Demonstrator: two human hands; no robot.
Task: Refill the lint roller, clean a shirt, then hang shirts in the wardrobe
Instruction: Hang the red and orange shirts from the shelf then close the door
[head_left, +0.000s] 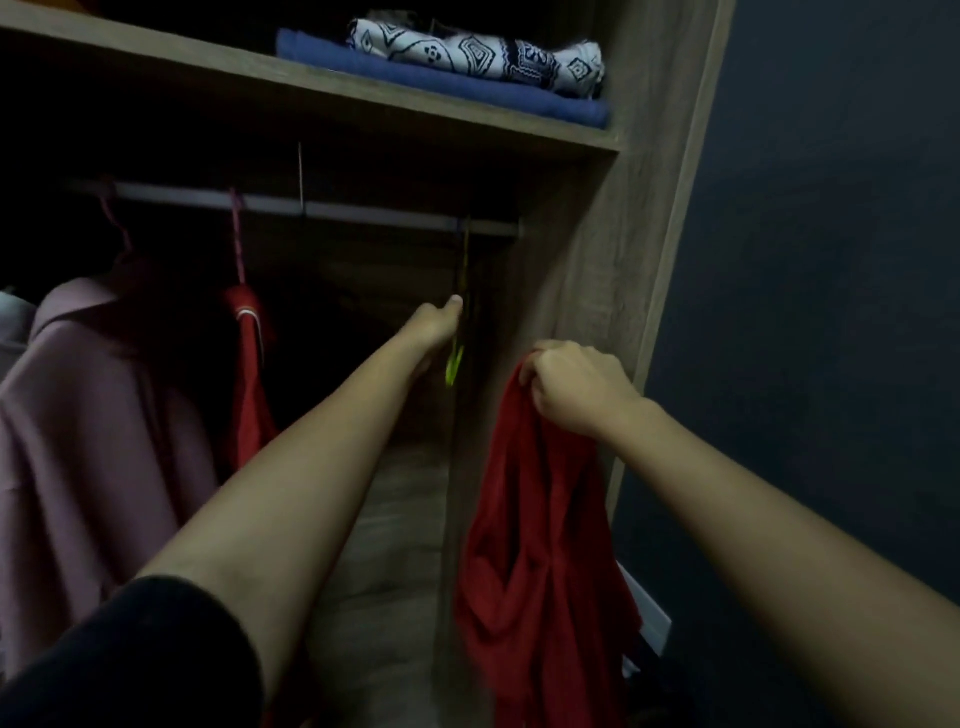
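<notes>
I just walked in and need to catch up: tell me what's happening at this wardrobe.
A person is hanging shirts. The left hand grips a yellow-green hanger that hangs on the rail at the right end of the wardrobe. The right hand holds a bunched red shirt, not yet on any hanger. A mauve shirt and a red garment already hang further left.

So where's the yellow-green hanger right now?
The hanger hangs at the right end of the wardrobe rail in the head view, gripped by the left hand, just left of the red shirt the right hand holds.
</notes>
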